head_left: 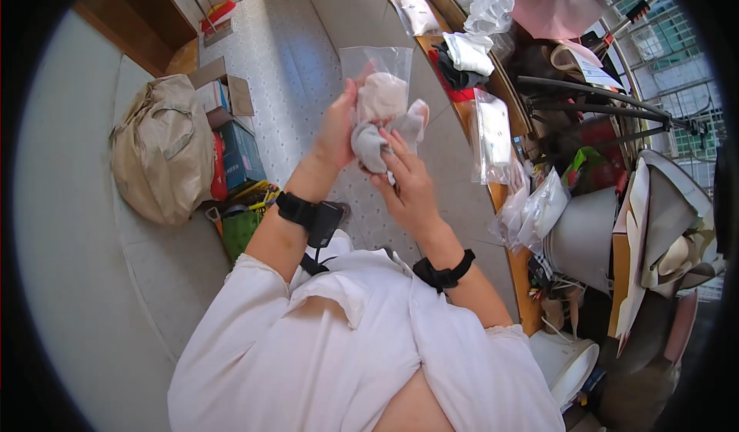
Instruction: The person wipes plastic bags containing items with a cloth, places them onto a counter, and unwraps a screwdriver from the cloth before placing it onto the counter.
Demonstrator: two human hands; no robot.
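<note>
My left hand (336, 129) is closed around the side of a clear plastic bag (395, 59), whose open-looking end points away from me. Inside the bag, a pale pinkish bundle of soft fabric (382, 98) shows through the film. Just below it is a grey rolled cloth (369, 145), perhaps a sock, at the near end of the bag. My right hand (412, 189) has its bent fingers pressed on this grey cloth. Another pale fabric piece (416, 119) sticks out on the right. Whether the grey cloth is wholly inside the bag, I cannot tell.
Along the wooden ledge on the right lie bagged white items (493, 133) and folded white cloth (469, 52) on dark and red pieces. Beyond stand a grey bucket (579, 236) and a black metal frame (593, 93). At left are a beige sack (163, 151) and boxes (241, 155).
</note>
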